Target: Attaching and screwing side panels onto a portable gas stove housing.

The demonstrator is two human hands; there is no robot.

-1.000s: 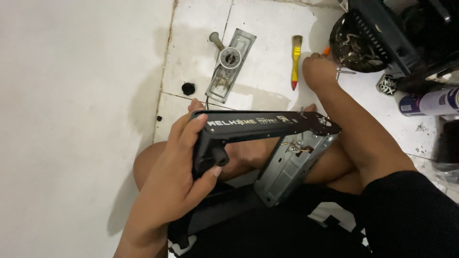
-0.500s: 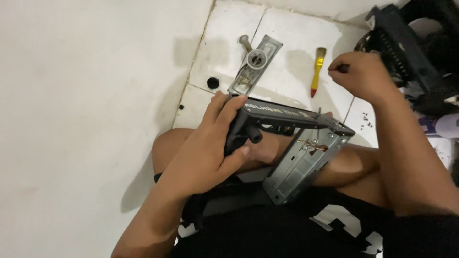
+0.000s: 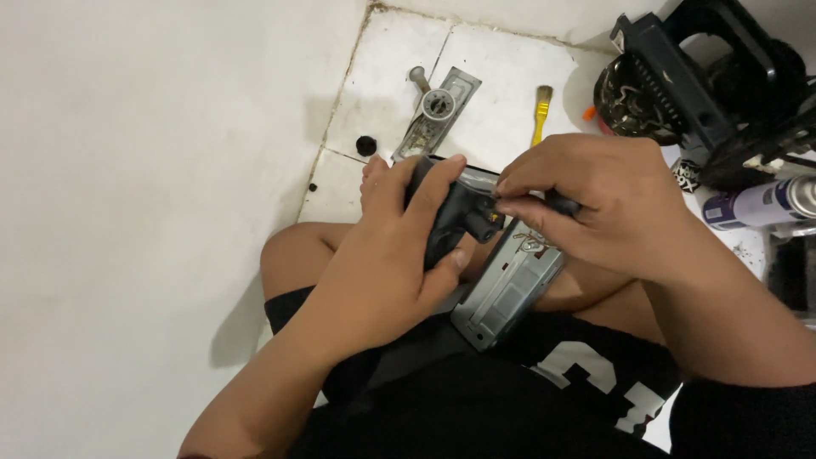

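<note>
I sit on a white tiled floor with a black plastic casing part [image 3: 459, 217] over my lap. My left hand [image 3: 395, 255] grips its rounded black end, fingers wrapped over the top. My right hand [image 3: 595, 200] is above the casing's middle, thumb and fingertips pinched together on something too small to make out, likely a screw. A grey metal frame piece [image 3: 510, 289] lies under the casing, resting on my leg.
On the tiles ahead lie a grey metal plate with a round fitting [image 3: 438, 115], a yellow-handled brush [image 3: 540, 110] and a small black cap [image 3: 365, 145]. A dark machine body [image 3: 697, 85] and a spray can [image 3: 756, 204] stand at the right.
My right hand has come back from near the machine at the right and now pinches over the casing. The view has shifted closer; my left hand keeps its grip.
</note>
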